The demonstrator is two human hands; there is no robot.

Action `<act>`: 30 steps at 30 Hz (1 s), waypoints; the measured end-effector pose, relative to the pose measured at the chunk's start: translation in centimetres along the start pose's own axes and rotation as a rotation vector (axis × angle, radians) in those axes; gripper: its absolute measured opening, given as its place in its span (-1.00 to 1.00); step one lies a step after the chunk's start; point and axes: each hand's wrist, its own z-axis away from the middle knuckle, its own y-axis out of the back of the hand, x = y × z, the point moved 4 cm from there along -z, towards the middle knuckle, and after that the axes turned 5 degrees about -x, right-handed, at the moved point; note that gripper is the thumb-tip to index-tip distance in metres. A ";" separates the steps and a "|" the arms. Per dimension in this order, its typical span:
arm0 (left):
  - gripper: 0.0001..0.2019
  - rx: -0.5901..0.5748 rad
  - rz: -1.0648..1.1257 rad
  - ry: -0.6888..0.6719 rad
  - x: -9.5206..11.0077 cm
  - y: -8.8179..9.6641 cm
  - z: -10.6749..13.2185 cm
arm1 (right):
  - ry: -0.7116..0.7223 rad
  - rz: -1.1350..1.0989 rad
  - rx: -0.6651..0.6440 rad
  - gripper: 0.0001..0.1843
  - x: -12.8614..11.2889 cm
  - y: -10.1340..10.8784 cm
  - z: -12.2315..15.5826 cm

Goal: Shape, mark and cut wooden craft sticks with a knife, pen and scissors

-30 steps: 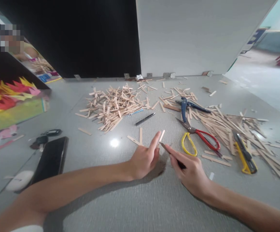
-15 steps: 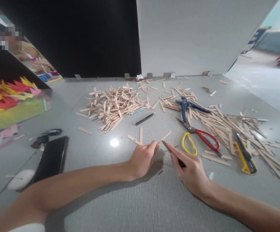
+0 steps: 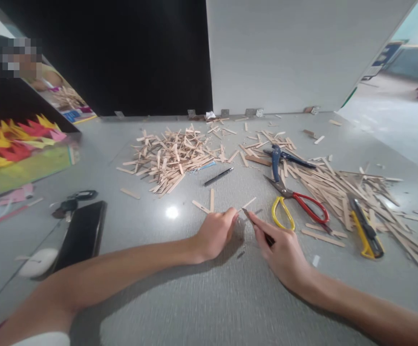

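Observation:
A thin wooden stick (image 3: 249,203) is pinched between the thumb and fingers of my left hand (image 3: 213,236), its free end pointing up and right. My right hand (image 3: 285,253) is closed around a small dark knife (image 3: 248,215), whose tip lies right at the stick; I cannot tell whether blade and wood touch. Most of the knife's handle is hidden in my palm. Just beyond my left hand lie two short flat sticks (image 3: 212,199) that meet in a V. Scissors (image 3: 284,193) with one yellow and one red handle rest beside my right hand.
Heaps of cut sticks (image 3: 169,161) and longer strips (image 3: 333,185) cover the far table (image 3: 180,307). Around them lie a pen (image 3: 219,177), blue-handled cutters (image 3: 276,161) and a yellow utility knife (image 3: 365,230). A phone (image 3: 81,235), keys (image 3: 67,207) and white mouse (image 3: 39,263) sit left.
The view has shifted slightly, so the things on the left appear a little farther right. Both hands keep their grips, and the stick and knife have barely moved.

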 end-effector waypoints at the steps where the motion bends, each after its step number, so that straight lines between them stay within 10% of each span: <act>1: -0.69 -0.008 -0.013 0.005 0.0 0.0 -0.1 | -0.020 -0.009 -0.009 -0.53 0.0 0.0 0.0; 20: -0.62 -0.020 0.038 0.044 -0.5 -0.1 -0.3 | -0.114 -0.201 -0.063 -0.57 0.3 -0.7 -0.6; 30: -0.43 -0.081 0.502 0.077 0.3 1.5 -1.1 | 0.017 -0.279 -0.150 -0.44 -1.3 0.1 -0.5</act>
